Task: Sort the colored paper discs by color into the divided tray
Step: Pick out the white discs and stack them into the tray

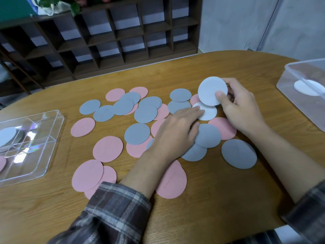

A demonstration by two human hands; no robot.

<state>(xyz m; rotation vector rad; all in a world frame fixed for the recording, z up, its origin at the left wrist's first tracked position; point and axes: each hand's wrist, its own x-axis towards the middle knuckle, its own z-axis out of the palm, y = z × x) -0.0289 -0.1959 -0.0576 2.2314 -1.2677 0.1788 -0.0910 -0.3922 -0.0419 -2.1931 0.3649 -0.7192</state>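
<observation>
Paper discs in pink and grey lie scattered, many overlapping, across the wooden table, the only view being the head camera's. Taking the white disc held up in the right hand as the landmark: that disc is tilted up off the table, pinched with the thumb on its face and the fingers behind its right edge. Just below it a second white disc lies flat on the table, and the left hand reaches in from below and left with its fingers stretched out, fingertips resting on that flat disc's left edge; the hand grips nothing. Below the held disc a grey disc lies partly under the left hand, and a larger grey disc sits apart, further down and to the right. Far to the left of the held disc, at the table's edge, stands the clear divided tray, with grey discs in one compartment and a pink one in the compartment nearer the camera. Far to the right stands a clear plastic box with something white and round inside. Both forearms come out of plaid sleeves.
</observation>
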